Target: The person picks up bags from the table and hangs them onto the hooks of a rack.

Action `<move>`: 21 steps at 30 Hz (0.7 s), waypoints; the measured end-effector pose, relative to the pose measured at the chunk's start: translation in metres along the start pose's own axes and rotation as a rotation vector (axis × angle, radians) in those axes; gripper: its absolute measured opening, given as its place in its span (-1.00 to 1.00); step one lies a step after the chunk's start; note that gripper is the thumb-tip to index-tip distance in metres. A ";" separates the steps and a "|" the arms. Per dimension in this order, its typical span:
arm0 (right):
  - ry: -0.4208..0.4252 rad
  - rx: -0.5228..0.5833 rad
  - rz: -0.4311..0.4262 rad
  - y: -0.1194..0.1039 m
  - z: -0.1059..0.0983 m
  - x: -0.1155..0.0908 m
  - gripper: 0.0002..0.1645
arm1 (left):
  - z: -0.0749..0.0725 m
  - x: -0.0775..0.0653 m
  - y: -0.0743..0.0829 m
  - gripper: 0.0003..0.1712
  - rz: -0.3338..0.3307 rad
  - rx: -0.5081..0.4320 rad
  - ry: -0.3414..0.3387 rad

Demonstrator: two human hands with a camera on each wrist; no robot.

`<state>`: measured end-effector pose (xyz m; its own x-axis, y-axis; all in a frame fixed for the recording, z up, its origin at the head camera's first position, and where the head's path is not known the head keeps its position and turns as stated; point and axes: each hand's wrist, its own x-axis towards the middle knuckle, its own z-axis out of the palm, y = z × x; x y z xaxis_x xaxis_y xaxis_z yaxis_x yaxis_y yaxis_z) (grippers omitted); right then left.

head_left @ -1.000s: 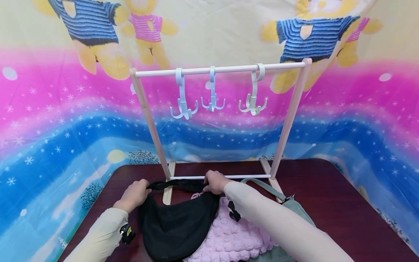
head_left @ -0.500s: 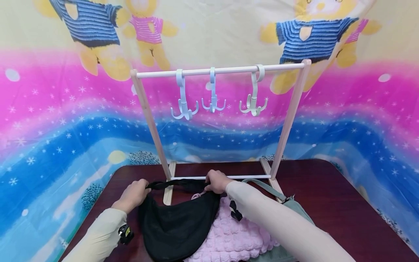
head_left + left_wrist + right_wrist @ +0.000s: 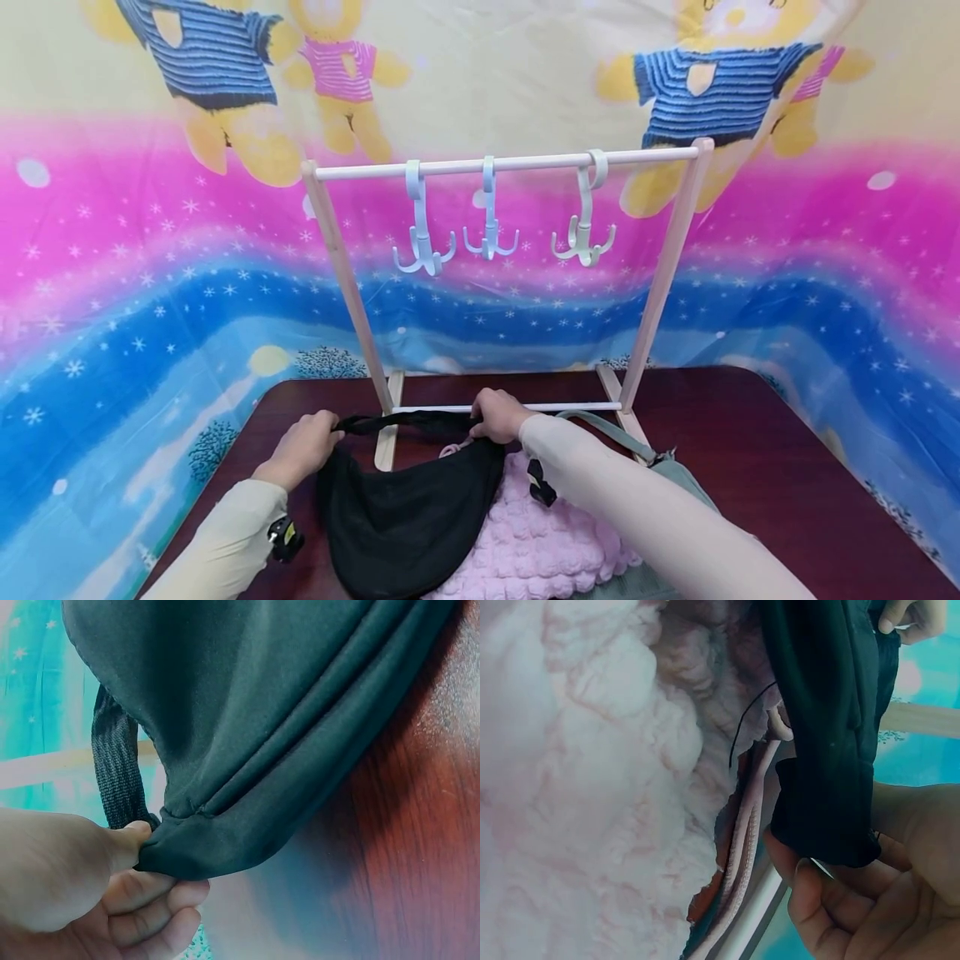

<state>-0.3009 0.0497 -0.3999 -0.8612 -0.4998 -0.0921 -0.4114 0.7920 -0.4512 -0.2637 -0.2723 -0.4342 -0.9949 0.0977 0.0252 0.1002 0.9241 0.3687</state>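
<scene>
A black cloth shoulder bag with a crescent-shaped body is stretched between my two hands at the front of the table. My left hand pinches its upper left corner, where the woven strap joins the body in the left wrist view. My right hand grips the upper right corner, fingers curled under the black fabric in the right wrist view. The strap sags between both hands. Right beside the black bag lies a pink puffy quilted bag, partly covered by it, with its pink cord strap showing near my right hand.
A wooden rack stands at the back of the dark red table. On its top bar hang two pale blue hooks and a pale green hook. A grey-green bag lies at the right, partly under the pink one and my right forearm.
The view has tilted up very slightly. Both hands keep their hold on the black bag, and it stays in nearly the same place.
</scene>
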 end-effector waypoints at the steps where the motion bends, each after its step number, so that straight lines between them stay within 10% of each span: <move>1: -0.004 0.004 0.002 0.000 0.000 -0.001 -0.87 | 0.000 0.000 0.000 -0.75 0.003 0.002 0.001; 21: 0.018 -0.001 0.040 0.004 -0.010 -0.006 -0.78 | -0.002 -0.004 -0.002 -0.83 0.029 0.020 0.020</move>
<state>-0.3004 0.0595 -0.3928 -0.8822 -0.4616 -0.0935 -0.3772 0.8114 -0.4466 -0.2596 -0.2753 -0.4326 -0.9916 0.1175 0.0539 0.1289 0.9282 0.3490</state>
